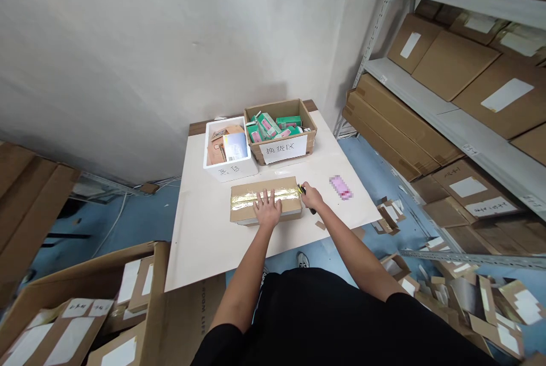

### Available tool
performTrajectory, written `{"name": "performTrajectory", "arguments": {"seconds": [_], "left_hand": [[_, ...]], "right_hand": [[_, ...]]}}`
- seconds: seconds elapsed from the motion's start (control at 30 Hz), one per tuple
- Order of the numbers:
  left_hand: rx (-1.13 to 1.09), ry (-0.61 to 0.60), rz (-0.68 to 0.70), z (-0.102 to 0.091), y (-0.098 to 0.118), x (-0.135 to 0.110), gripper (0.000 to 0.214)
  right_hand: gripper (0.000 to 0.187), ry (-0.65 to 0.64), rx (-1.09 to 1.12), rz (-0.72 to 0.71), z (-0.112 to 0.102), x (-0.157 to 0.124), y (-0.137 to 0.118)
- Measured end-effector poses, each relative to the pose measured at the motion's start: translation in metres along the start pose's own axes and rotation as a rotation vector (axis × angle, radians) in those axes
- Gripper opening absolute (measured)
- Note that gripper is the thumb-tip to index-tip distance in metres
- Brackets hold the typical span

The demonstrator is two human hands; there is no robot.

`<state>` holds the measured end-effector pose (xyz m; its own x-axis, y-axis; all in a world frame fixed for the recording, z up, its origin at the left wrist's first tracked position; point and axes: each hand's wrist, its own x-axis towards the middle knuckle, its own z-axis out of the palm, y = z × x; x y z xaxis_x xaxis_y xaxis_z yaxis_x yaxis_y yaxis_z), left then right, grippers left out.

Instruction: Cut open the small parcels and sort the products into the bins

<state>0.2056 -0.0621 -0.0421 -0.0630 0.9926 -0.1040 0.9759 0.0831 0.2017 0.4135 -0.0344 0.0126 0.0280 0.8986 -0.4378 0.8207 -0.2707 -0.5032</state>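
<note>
The left hand (268, 211) hides part of the taped box (244, 196), and a pink item (340, 187) (pixelated) defies naming.

Two bare forearms (354, 246) reaching forward, hands near each other.
The left grip (268, 211) lies palm down, fingers (265, 196) spread; the right grip (313, 196) is curled closed, its arm slanting inward.

The held carton (255, 186) is matt cardboard, its tape (243, 201) glossy and crinkled; the bench (200, 229) — matt, smooth; the white bin (230, 173) — smooth, foam-like; the shelving (469, 0), metal; the sleeve (217, 349), matt cloth.
</note>
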Motion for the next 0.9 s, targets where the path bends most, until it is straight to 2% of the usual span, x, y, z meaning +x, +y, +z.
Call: {"name": "performTrajectory", "arguments": {"seconds": [0.13, 0.37, 0.63, 0.9], "left_hand": [[-0.003, 0.0, -0.004, 0.0, 0.001, 0.001, 0.066], [-0.006, 0.029, 0.0, 0.0, 0.003, 0.0, 0.064], [-0.038, 0.043, 0.013, 0.001, 0.002, -0.001, 0.065], [-0.04, 0.028, 0.002, 0.003, 0.002, 0.001, 0.065]], "right_hand": [[0.033, 0.005, 0.03, -0.001, 0.001, -0.003, 0.003], [0.037, 0.021, -0.184, -0.018, 0.003, -0.002, -0.016], [0.036, 0.042, -0.163, -0.002, 0.003, -0.001, -0.009], [0.039, 0.011, -0.212, 0.005, -0.001, 0.001, -0.025]]}}
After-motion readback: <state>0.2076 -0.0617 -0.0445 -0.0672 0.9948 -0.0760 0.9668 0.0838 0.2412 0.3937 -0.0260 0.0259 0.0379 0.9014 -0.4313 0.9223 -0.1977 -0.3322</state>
